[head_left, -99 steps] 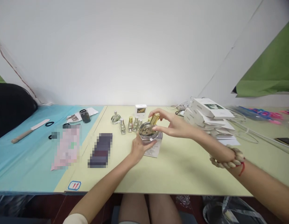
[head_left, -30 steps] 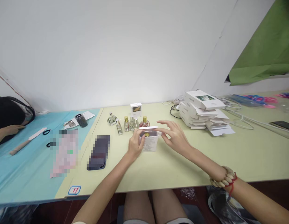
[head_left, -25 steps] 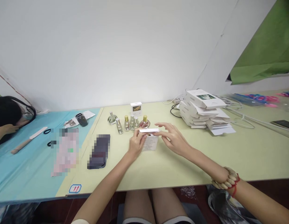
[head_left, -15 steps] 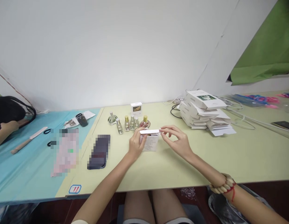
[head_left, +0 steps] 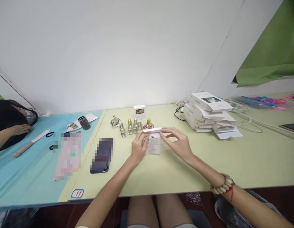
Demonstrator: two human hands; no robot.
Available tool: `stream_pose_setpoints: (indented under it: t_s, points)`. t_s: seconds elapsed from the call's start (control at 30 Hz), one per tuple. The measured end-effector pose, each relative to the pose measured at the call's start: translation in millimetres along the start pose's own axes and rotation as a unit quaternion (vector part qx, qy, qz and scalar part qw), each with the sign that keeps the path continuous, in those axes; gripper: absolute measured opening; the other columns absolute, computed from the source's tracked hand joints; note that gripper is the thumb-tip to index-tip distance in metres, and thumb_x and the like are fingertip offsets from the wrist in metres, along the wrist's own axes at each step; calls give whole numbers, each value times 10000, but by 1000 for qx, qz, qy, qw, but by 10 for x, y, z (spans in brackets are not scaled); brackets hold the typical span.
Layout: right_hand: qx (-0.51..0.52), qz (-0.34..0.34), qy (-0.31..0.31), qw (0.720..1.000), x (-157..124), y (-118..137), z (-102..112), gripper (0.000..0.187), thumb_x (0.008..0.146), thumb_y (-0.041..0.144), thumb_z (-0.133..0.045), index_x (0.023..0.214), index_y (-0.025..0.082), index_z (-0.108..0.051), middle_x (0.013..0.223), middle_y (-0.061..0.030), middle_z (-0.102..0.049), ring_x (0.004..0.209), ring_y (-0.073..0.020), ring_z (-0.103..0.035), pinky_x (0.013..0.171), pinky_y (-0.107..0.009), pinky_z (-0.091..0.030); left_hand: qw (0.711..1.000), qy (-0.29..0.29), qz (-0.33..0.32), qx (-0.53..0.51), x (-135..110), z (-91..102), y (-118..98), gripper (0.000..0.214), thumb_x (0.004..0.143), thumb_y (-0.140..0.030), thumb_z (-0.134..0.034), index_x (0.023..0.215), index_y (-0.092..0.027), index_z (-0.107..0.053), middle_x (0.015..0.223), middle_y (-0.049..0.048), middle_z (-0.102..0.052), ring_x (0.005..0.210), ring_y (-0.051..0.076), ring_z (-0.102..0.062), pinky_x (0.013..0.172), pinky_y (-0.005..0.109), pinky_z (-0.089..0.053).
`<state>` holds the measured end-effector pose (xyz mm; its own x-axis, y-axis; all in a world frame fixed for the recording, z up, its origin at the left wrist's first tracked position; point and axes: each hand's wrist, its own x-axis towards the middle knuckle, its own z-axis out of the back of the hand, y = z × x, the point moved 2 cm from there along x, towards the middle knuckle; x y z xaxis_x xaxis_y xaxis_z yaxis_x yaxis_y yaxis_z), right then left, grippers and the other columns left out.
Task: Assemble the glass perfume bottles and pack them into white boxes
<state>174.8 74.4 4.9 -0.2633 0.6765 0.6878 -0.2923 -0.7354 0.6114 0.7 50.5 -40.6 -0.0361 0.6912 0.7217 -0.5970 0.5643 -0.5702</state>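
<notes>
A small white carton (head_left: 153, 146) with printed text stands upright on the table in front of me. Its top flap (head_left: 152, 130) is raised above a dark cut-out in the upper edge. My left hand (head_left: 138, 146) is closed around the carton's left side, thumb on the near face. With fingers pinched together, my right hand (head_left: 177, 142) holds the right end of the flap. Just beyond the carton are several small glass bottles (head_left: 130, 127) with gold or silver caps. Behind them another white box (head_left: 139, 111) with a picture stands upright.
A pile of flattened white boxes (head_left: 207, 110) lies at right, with cables (head_left: 250, 122) behind it. To my left are a blurred dark phone-like object (head_left: 102, 155), a pink packet (head_left: 69, 155), a knife (head_left: 31, 143) and a dark jar (head_left: 84, 123). Another person's hand (head_left: 20, 129) rests at far left.
My right hand has moved slightly left onto the flap's end, and the flap has risen a little. My left hand keeps its hold. The other person's hand has shifted right.
</notes>
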Motion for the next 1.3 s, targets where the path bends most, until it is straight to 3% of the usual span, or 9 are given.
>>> stream_pose_setpoints:
  t_s: [0.23, 0.37, 0.53, 0.6, 0.7, 0.8, 0.93, 1.13, 1.3]
  points:
    - [-41, 1, 56, 998, 8, 15, 33, 182, 822, 288, -513, 927, 230, -651, 876, -44, -645, 786, -173, -615, 642, -311, -549, 999, 24, 28, 1, 6, 12, -21, 354, 891, -305, -394, 1229, -226, -463, 1200, 74, -505, 1131, 168, -470, 899, 300, -418]
    - [-84, 36, 95, 991, 18, 17, 36, 215, 843, 298, -482, 977, 233, -637, 940, -46, -656, 871, -188, -612, 752, -346, -523, 999, 24, 21, 2, -9, 6, 5, 322, 897, -304, -376, 1176, -239, -522, 1183, 58, -502, 1109, 158, -485, 898, 293, -421]
    - [-58, -19, 140, 988, 275, 84, 146, 290, 830, 385, -500, 1036, 215, -613, 819, -43, -654, 708, -158, -624, 580, -262, -516, 999, 26, -37, 10, -23, 10, 11, 268, 897, -254, -362, 1034, -198, -585, 1177, 73, -527, 1123, 161, -493, 914, 317, -434]
    - [-61, -18, 146, 987, 396, 117, 172, 322, 811, 409, -523, 1052, 218, -619, 859, -53, -643, 720, -155, -617, 588, -262, -517, 997, 25, -71, 13, -22, 12, 1, 262, 895, -223, -358, 1023, -187, -584, 1254, 83, -489, 1182, 171, -453, 957, 347, -417]
    - [-57, 24, 219, 974, 465, 132, 111, 308, 823, 418, -499, 1038, 256, -651, 1018, -62, -623, 882, -187, -602, 682, -301, -526, 994, 7, -105, 23, -15, 15, -3, 250, 883, -203, -381, 1024, -184, -587, 1323, 91, -435, 1202, 183, -442, 967, 371, -428]
    - [-36, 35, 280, 959, 398, 113, 16, 303, 852, 409, -455, 1019, 269, -666, 1030, -49, -633, 902, -185, -601, 716, -306, -521, 993, -29, -110, 42, -13, 20, 16, 199, 859, -225, -446, 934, -196, -628, 1343, 85, -407, 1120, 190, -515, 877, 363, -504]
    - [-19, 17, 273, 962, 301, 104, -10, 307, 851, 408, -462, 1070, 285, -638, 1039, -36, -632, 917, -173, -595, 661, -264, -524, 988, -68, -130, 41, -30, 26, 25, 153, 823, -215, -517, 899, -209, -650, 1347, 68, -380, 1083, 188, -536, 775, 329, -563]
    - [0, 14, 283, 959, 323, 47, 32, 307, 850, 400, -467, 1085, 285, -628, 1030, -45, -628, 908, -168, -591, 574, -218, -507, 968, -80, -213, 105, -58, 35, -29, 225, 771, -208, -601, 995, -228, -626, 1301, 69, -407, 1107, 207, -520, 825, 343, -553]
    - [-14, 15, 271, 962, 277, 7, 30, 286, 850, 384, -478, 1071, 292, -634, 1052, -39, -610, 930, -156, -574, 607, -215, -503, 963, -84, -235, 102, -68, 38, -40, 249, 743, -182, -634, 986, -232, -623, 1255, 65, -419, 1119, 205, -509, 813, 312, -560]
